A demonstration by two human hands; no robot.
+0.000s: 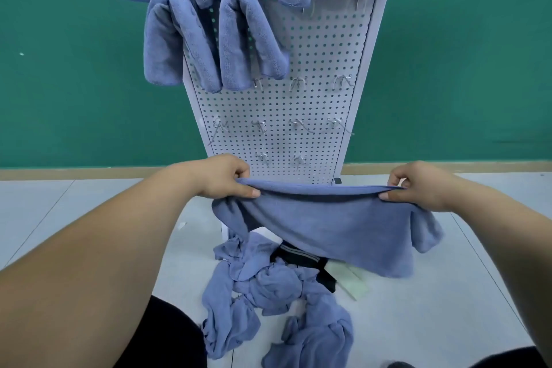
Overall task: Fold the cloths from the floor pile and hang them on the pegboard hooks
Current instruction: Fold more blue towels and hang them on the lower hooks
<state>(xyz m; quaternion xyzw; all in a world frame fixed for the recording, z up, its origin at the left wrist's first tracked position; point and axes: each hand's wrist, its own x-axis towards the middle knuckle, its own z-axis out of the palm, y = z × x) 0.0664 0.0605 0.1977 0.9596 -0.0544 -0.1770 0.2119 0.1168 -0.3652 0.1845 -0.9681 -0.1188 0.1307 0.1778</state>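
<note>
Head view: left hand (pixel 227 181) and right hand (pixel 419 185) pinch a fleecy blue cloth (pixel 328 224) taut with curled fingers (pixel 252 193).

Top of pegboard (pixel 316 48) crowded, lower rows free.
Hung cloths (pixel 248 39) cover the upper rows and left side; bare hooks (pixel 298 84) across the middle and lower rows are reachable. Stretched cloth (pixel 322 224) bars the board's foot, floor pile (pixel 268 287) beneath.

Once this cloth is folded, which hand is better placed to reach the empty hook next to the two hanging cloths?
Probably the left hand: that hook sits nearly straight above it, while the right hand grips the far end of the cloth.
</note>
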